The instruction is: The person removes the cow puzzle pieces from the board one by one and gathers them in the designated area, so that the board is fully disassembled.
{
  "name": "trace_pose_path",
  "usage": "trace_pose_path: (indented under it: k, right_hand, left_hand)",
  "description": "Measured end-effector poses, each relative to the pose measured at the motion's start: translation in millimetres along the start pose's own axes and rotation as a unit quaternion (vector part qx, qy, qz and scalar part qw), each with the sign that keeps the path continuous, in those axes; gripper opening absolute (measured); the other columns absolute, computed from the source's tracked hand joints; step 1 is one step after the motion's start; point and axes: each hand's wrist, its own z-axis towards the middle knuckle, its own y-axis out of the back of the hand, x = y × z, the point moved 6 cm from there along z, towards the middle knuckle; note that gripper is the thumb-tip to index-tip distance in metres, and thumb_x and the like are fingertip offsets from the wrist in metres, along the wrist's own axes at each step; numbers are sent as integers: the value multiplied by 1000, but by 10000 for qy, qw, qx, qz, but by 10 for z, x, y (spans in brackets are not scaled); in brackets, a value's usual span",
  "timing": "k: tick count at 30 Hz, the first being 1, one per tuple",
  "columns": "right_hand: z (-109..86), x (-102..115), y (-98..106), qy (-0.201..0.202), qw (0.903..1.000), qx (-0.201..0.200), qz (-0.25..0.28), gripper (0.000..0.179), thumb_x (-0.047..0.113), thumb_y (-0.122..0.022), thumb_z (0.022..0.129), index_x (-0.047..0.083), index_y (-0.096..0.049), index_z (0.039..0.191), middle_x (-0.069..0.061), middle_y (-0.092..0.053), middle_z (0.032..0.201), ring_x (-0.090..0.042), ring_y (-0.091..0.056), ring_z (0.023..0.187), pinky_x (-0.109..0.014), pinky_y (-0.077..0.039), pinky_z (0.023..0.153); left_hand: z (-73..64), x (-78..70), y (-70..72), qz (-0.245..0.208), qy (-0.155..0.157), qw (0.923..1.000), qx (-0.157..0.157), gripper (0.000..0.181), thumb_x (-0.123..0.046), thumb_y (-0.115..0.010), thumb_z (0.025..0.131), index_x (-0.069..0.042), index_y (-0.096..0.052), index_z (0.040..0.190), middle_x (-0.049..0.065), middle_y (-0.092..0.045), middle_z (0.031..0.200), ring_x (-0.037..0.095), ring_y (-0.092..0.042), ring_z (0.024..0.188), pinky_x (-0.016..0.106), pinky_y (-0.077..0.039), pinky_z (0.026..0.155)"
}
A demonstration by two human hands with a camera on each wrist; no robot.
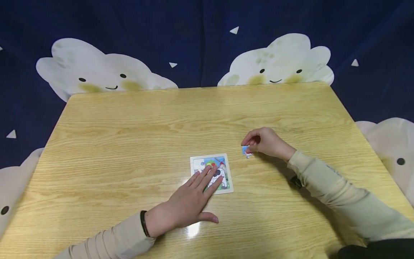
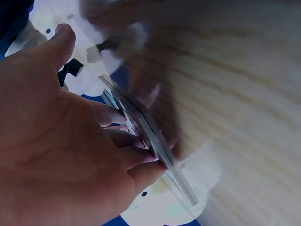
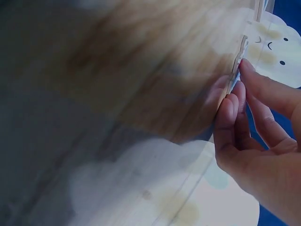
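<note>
Across a wide, pale yellow wood-grain tabletop (image 1: 136, 144), in the head view, two bare hands with beige sleeves (image 1: 343, 201) are shown, with a navy cloth (image 1: 200, 39) printed with smiling white clouds (image 1: 106, 68) seen behind. Near the front middle, a small square picture puzzle board with a white border (image 1: 226, 191) is laid flat; its blue, green, red and black-and-white picture is partly covered by the left hand (image 1: 187, 203). The left fingers are held straight and slightly spread over the board, with the thumb stretched apart, and a black band (image 1: 144, 223) is worn at that wrist. To the board's right, well clear of its border, a small blue jigsaw piece with red and white markings (image 1: 244, 150) is pinched between the right hand's (image 1: 270, 142) thumb and fingers. From the left wrist, the board is seen almost edge-on, touched by the extended fingers. From the right wrist, the thin piece is seen edge-on, gripped at the fingertips; whether the tabletop is touched by it cannot be told.
</note>
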Motion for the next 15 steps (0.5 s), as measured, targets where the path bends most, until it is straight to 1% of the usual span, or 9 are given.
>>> trace_pose_path:
  k: [3, 7, 9, 13, 15]
  right_hand:
    - [-7, 6, 6, 67, 10000, -5, -15, 12, -2, -79, 78, 3, -75, 89, -1, -66, 76, -15, -54, 69, -22, -45, 62]
    - [-34, 12, 27, 96, 9999, -30, 28, 12, -1, -79, 80, 2, -75, 91, -2, -68, 81, -15, -56, 70, -22, -47, 63]
    - [-53, 30, 39, 111, 9999, -73, 76, 12, 0, -78, 81, 2, -75, 92, -3, -70, 84, -16, -58, 71, -22, -48, 63]
    - [-88, 139, 20, 289, 9991, -179, 267, 14, -3, -75, 82, -1, -74, 96, -7, -72, 87, -17, -64, 74, -23, -50, 64]
    - [-107, 229, -27, 410, 9982, -189, 397, 15, -4, -74, 83, -2, -73, 98, -8, -73, 89, -18, -66, 76, -23, -52, 66]
  left_hand:
    - [-4, -2, 1, -35, -22, 10000, -59, 97, -67, -51, 87, -6, -21, 156, 21, -8, 162, 33, -7, 149, 44, -22, 116]
    - [-4, -5, -5, 37, -35, 10000, -70, 96, -67, -50, 88, -6, -20, 157, 21, -7, 162, 33, -7, 149, 43, -21, 116]
    - [-2, -7, -2, 84, -50, 9999, -126, 96, -67, -49, 89, -6, -20, 157, 21, -9, 162, 33, -8, 149, 43, -22, 116]
    - [-2, -15, 10, 261, -77, 9992, -299, 95, -67, -48, 89, -7, -21, 156, 22, -13, 161, 34, -11, 148, 44, -22, 116]
    - [-4, -27, 11, 338, -88, 9989, -322, 94, -68, -47, 89, -7, -22, 156, 22, -14, 161, 34, -12, 148, 43, -20, 117]
